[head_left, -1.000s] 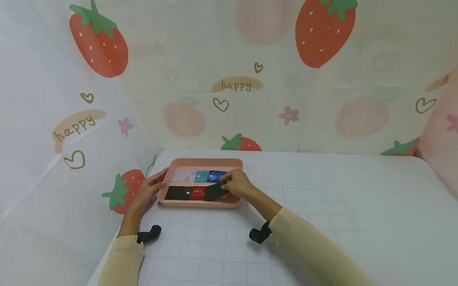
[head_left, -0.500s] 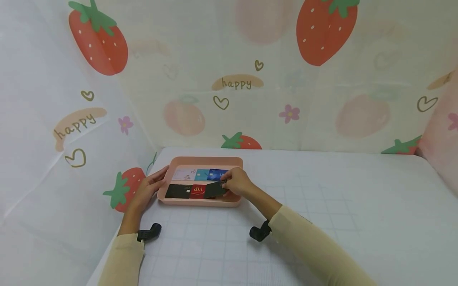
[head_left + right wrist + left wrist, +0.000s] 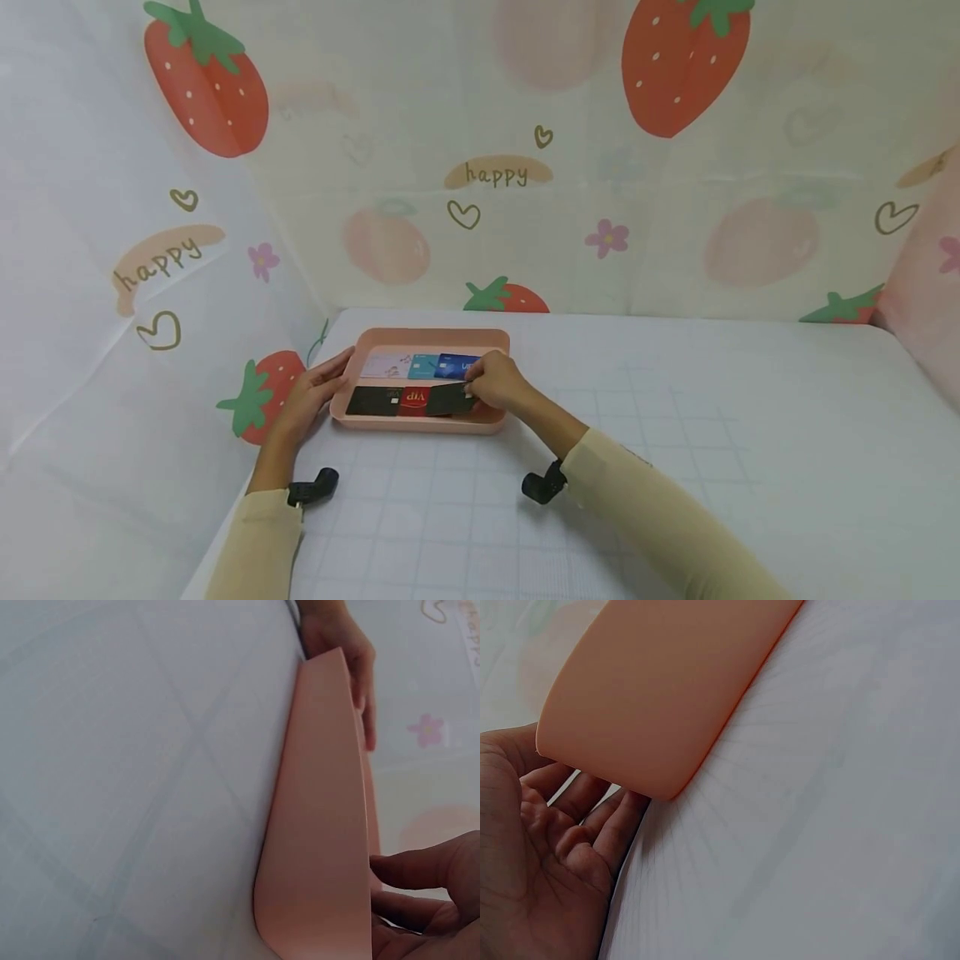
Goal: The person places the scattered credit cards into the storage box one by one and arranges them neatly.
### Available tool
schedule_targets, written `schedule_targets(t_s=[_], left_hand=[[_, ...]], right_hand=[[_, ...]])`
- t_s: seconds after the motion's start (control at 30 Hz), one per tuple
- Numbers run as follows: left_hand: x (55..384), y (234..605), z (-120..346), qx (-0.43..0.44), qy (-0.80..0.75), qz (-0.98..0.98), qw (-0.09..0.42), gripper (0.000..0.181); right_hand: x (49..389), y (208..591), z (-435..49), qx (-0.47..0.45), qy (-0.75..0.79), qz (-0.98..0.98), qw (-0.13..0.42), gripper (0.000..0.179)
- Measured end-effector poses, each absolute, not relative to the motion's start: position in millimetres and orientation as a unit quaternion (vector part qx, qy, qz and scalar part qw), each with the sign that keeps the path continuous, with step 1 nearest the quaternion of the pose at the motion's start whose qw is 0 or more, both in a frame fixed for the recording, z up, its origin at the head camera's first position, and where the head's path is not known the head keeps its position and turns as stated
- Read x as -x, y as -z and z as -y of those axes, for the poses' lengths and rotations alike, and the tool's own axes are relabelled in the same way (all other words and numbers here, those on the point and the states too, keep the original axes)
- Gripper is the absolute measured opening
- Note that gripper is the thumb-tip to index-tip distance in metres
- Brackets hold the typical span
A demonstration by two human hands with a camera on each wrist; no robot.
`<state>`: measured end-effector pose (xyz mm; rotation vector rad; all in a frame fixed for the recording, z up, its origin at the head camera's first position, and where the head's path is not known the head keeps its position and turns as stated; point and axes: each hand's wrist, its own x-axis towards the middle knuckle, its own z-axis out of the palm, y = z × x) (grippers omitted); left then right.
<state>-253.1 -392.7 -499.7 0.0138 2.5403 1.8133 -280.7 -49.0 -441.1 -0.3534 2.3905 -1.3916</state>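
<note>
In the head view a pink tray (image 3: pixel 420 425) lies on the white table, with two rows of cards in it. My right hand (image 3: pixel 497 383) pinches a black card (image 3: pixel 448 400) at its right end, over the tray's front row. To the left of it in that row are a red VIP card (image 3: pixel 414 402) and another black card (image 3: pixel 372 401). At the back lie a pale card (image 3: pixel 385 367), a teal card (image 3: pixel 423 367) and a blue card (image 3: pixel 454 367). My left hand (image 3: pixel 306 404) rests against the tray's left side, fingers extended; the tray wall partly hides them in the left wrist view.
The white tabletop (image 3: pixel 637 467) with a faint grid extends in front and to the right of the tray. A patterned curtain (image 3: pixel 570 183) with strawberries stands behind and along the left side. A black wrist camera (image 3: pixel 543 483) sits on the right wrist, another on the left.
The black card in my right hand has turned slightly and lies lower, more in line with the front row. My left hand stays against the tray. The head view shifted a little.
</note>
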Motion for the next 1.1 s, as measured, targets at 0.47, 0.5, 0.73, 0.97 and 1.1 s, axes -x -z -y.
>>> schedule_targets(t_s=[0.47, 0.5, 0.73, 0.97, 1.1], left_hand=[[253.6, 498.9, 392.7, -0.009, -0.576, -0.817, 0.008, 0.053], [253.6, 499.1, 392.5, -0.007, -0.577, -0.817, 0.008, 0.053], [254.0, 498.7, 392.1, -0.008, -0.572, -0.820, 0.007, 0.053], [254.9, 498.3, 390.7, -0.001, -0.578, -0.816, 0.006, 0.052], [255.9, 499.6, 391.3, -0.001, -0.582, -0.813, 0.006, 0.052]], right_hand=[[284.6, 444.3, 49.9, 0.118, 0.459, -0.860, 0.191, 0.017], [284.8, 444.6, 49.7, 0.121, 0.458, -0.860, 0.190, 0.016], [286.2, 445.8, 48.7, 0.129, 0.447, -0.865, 0.187, 0.013], [287.5, 446.6, 48.8, 0.136, 0.436, -0.872, 0.177, 0.015], [288.0, 446.5, 49.2, 0.145, 0.427, -0.876, 0.171, 0.018]])
